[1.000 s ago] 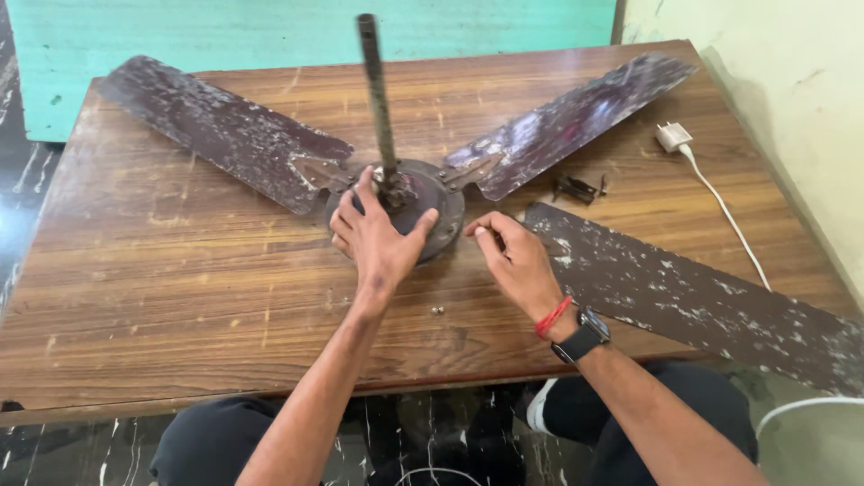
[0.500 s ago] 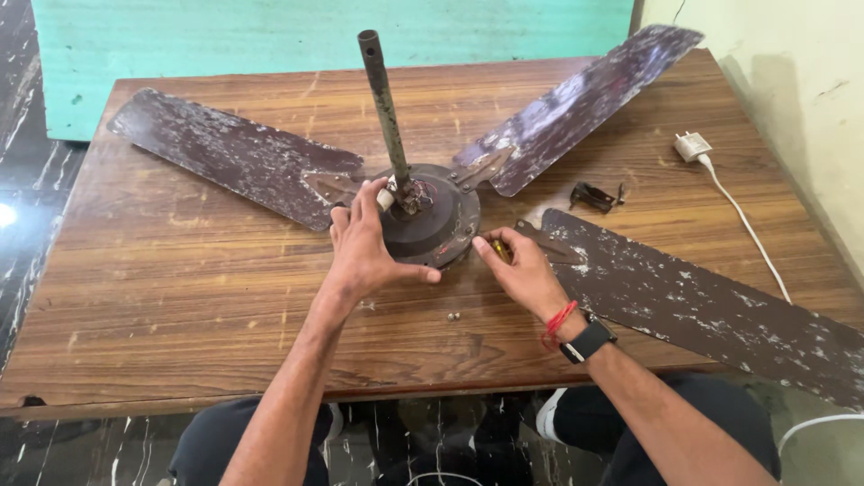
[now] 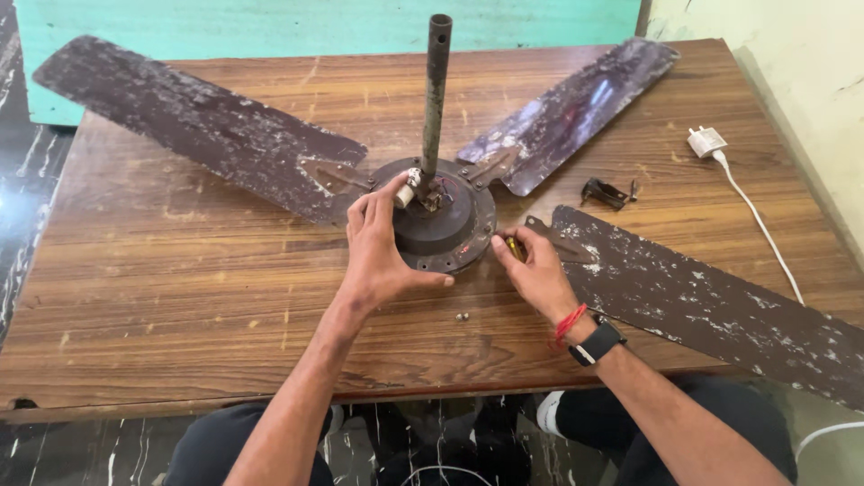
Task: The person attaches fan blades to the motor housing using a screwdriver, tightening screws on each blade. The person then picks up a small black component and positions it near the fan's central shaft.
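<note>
At frame centre the left hand (image 3: 382,252) braced the fan motor hub (image 3: 445,225), fingers spread open over its rim. The right hand (image 3: 535,270) pinched a small yellow-handled tool (image 3: 513,248) against the hub's edge, beside the loose blade (image 3: 711,301). Blade fastening seemed in hand; steadiness mattered next. No labels showed.

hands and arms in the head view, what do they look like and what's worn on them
Both forearms are bare, with no sleeves in view and no gloves. The left hand and its wrist carry nothing. The right hand has a red thread band around the wrist and, just behind it, a black smartwatch on a black strap. No rings can be made out.
</note>
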